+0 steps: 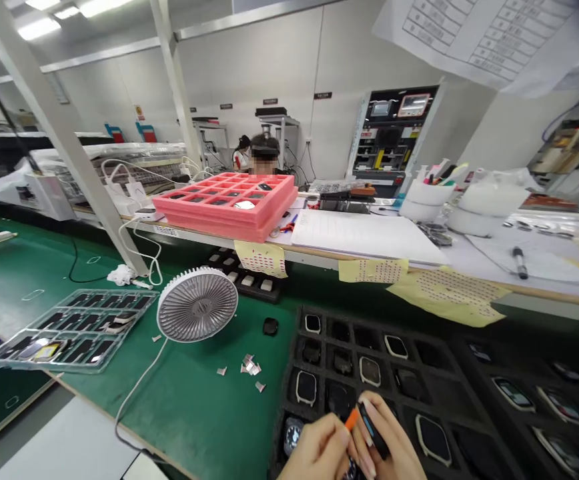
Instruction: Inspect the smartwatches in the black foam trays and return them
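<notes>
The slim black piece with rounded ends [373, 432] is between the fingers of my right hand [394, 443], tilted over the near part of a black foam tray [289, 377]. It has a dark, smooth side and a narrow blue streak along one edge. My left hand [319, 445] pinches an orange tool [352, 419], its tip close to the piece. Watches with pale frames [306, 387] sit in the tray's compartments. Left of it, the green work surface [239, 420] bears small silvery scraps [252, 367], a rounded black square [270, 326], a round white fan [198, 305] and a clear plastic tray [64, 367]. On the raised shelf [319, 257] are a pink foam tray [209, 227], white paper sheets [364, 233] and a black marker [519, 263]. Beyond, a person [264, 150] is before the pale wall [269, 67], left of an equipment rack [389, 143].
</notes>
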The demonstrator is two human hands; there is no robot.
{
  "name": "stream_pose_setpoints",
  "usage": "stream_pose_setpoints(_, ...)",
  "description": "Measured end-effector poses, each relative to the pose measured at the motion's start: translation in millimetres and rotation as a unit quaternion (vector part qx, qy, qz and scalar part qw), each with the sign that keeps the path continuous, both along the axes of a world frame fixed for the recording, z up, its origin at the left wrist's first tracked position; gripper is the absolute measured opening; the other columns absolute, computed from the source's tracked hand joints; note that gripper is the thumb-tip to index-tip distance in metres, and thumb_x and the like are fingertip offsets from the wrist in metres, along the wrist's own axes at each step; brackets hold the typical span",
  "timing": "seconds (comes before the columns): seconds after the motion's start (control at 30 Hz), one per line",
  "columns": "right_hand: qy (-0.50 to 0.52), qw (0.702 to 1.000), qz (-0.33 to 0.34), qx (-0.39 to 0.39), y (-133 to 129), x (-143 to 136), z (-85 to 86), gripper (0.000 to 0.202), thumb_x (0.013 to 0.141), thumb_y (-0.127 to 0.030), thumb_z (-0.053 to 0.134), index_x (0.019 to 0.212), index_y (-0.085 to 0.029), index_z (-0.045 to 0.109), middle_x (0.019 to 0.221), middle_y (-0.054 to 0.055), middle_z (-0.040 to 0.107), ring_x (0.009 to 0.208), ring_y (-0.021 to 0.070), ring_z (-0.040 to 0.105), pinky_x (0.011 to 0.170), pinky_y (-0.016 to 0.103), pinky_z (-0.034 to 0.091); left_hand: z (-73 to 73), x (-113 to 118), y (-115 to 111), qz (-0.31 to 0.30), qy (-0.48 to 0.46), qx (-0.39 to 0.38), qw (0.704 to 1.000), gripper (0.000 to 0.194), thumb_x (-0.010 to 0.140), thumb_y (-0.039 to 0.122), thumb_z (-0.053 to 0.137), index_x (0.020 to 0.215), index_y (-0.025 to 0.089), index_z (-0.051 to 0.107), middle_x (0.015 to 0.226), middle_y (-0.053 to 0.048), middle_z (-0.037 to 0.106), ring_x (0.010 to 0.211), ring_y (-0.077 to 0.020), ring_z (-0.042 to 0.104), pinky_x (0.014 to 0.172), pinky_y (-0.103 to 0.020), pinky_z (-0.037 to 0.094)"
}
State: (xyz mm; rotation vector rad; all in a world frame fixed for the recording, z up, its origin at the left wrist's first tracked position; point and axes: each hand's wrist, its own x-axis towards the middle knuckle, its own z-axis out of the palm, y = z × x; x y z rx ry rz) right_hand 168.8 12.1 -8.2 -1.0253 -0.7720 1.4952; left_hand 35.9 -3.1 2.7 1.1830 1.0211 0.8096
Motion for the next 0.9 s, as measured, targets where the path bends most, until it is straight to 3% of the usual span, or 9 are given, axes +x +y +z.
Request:
stream_pose_setpoints(0.13, 0.066, 0.997, 0.006, -0.05, 2, -10, 30.8, 0.029, 0.074, -0.047, 0.073, 0.083, -0.023, 0.059, 0.044, -0.009, 0.04, 0.036, 0.007, 0.034, 0.039, 0.02, 0.031, 21.7, -13, 2, -0.038, 0.023, 0.046, 0.998, 0.048, 0.094, 0.057, 0.033, 0.083, 0.016, 0.057, 0.06, 0.005, 0.04, 0.051, -0.0085, 0.034, 0.049, -0.021, 0.028)
stream_pose_setpoints(0.3, 0.08, 0.997, 0.011, -0.014, 6, -15, 51.5, 0.03, 0.077, -0.044, 0.071, 0.077, -0.021, 0.053, 0.047, -0.01, 0.044, 0.035, 0.0043, 0.035, 0.039, 0.017, 0.032, 27.3, -17, 6, -0.051, 0.041, 0.059, 0.996, 0.044, 0.095, 0.05, 0.038, 0.083, 0.014, 0.06, 0.057, 0.006, 0.037, 0.05, -0.0084, 0.031, 0.048, -0.022, 0.025)
stream_pose_setpoints(0.67, 0.1, 0.994, 0.052, -0.009, 9, -18, 52.0, 0.028, 0.079, -0.043, 0.069, 0.078, -0.022, 0.05, 0.043, -0.011, 0.043, 0.029, 0.0038, 0.033, 0.033, 0.015, 0.03, 26.0, -17, 3, -0.04, 0.019, 0.038, 0.998, 0.048, 0.089, 0.06, 0.041, 0.07, 0.017, 0.051, 0.046, 0.009, 0.031, 0.04, -0.0066, 0.024, 0.042, -0.021, 0.019)
stream_pose_setpoints(0.9, 0.0, 0.998, 0.035, 0.052, 7, -13, 43.2, 0.023, 0.084, -0.04, 0.065, 0.081, -0.02, 0.053, 0.044, -0.011, 0.042, 0.032, 0.0042, 0.036, 0.035, 0.015, 0.03, 28.1, -23, 5, -0.047, 0.051, 0.032, 0.997, 0.051, 0.088, 0.06, 0.042, 0.069, 0.015, 0.057, 0.042, 0.008, 0.035, 0.04, -0.0068, 0.027, 0.045, -0.022, 0.023)
